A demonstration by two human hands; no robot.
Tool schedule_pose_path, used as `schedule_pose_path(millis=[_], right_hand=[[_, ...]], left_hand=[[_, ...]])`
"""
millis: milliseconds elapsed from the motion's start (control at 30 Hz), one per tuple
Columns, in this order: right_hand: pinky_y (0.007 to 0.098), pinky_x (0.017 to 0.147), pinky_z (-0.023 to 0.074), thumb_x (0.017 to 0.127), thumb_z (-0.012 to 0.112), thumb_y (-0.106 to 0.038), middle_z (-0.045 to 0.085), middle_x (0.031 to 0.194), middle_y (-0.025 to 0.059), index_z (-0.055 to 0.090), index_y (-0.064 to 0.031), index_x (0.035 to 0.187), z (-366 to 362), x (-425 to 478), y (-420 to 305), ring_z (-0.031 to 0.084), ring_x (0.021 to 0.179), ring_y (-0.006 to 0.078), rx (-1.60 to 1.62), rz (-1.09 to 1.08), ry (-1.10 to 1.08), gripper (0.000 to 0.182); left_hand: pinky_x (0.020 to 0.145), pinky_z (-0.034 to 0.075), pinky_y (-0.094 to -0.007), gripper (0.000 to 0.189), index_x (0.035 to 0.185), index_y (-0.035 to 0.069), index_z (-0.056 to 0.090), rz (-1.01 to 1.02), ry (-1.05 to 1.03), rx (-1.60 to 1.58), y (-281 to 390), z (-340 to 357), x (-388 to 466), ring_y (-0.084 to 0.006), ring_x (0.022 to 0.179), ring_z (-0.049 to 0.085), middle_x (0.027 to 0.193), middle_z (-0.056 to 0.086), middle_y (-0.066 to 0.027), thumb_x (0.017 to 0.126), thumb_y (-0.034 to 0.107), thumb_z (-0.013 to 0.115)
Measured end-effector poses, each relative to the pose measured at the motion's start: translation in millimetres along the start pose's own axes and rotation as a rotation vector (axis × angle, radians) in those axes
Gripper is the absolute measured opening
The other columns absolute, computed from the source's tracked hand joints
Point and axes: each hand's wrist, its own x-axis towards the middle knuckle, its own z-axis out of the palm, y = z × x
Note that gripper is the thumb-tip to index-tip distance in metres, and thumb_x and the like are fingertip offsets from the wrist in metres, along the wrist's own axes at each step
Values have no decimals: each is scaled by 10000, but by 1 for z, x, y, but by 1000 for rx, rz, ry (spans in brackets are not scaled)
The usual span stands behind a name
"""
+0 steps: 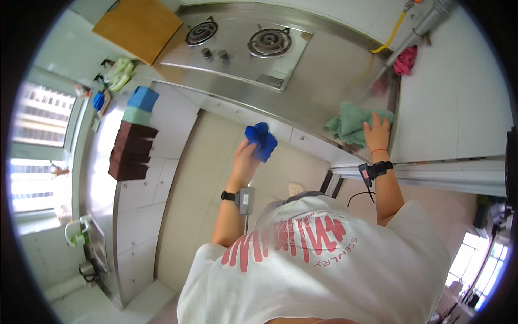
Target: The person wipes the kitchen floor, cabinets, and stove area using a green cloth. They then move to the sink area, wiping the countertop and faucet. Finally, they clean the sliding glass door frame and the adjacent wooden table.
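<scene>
A bunched royal-blue cloth [262, 142] is held in my left hand [244, 162], above the floor in front of the counter. The thumb and fingers of that hand are closed on the cloth's near edge. At the right end of the steel counter, my right hand [378, 135] lies on a crumpled green cloth [350, 123]. Its fingers look spread over the fabric, and whether they pinch it cannot be told. Both wrists wear black straps with small grey boxes.
A gas hob [238, 52] is set into the steel counter [332, 65]. A pink cloth [406, 60] and pipe stand at its right wall. Brown cloths [131, 152], a mint cloth [137, 116] and a light-blue cloth [143, 98] lie along the left counter. A wooden board [137, 28] leans behind.
</scene>
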Motion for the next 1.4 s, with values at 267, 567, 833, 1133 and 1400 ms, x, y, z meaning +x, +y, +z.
schedule_pose_path(millis=[267,567,833,1133,1400], right_hand=[[530,1097,203,833,605,-478,270,1444,277,352,-130,1420,95,7,-17,260,1334,444,-49,-52,-163,728],[455,1089,286,798,524,12,507,1317,125,609,-183,1189,140,22,-145,396,1275,358,302,-859,-274,445],[368,1032,385,768,492,91,555,1263,150,679,-129,1029,127,20,-132,475,1220,331,556,-552,-331,389],[509,1016,349,828,645,-234,429,1296,290,515,-92,1282,90,-33,-6,393,1212,466,-56,313,5,494],[410,836,459,725,520,15,617,1010,107,656,-108,896,46,16,-37,558,976,323,109,-55,-23,251]], left_hand=[[849,521,-332,283,1204,31,526,2,69,105,24,10,-3,-193,961,625,1100,620,-79,935,70,451],[825,522,-331,274,1190,33,535,-32,32,158,55,2,57,-213,987,625,1109,616,-94,932,89,459],[824,525,-331,256,1167,15,519,-176,-180,93,95,9,161,-208,952,623,1086,606,-92,935,96,448],[903,504,-351,276,1190,17,527,-483,-385,46,78,41,253,-205,997,606,1111,598,-80,924,44,456],[824,550,-326,241,1153,24,520,-572,-509,154,61,106,289,-218,971,635,1104,609,-113,925,71,459]])
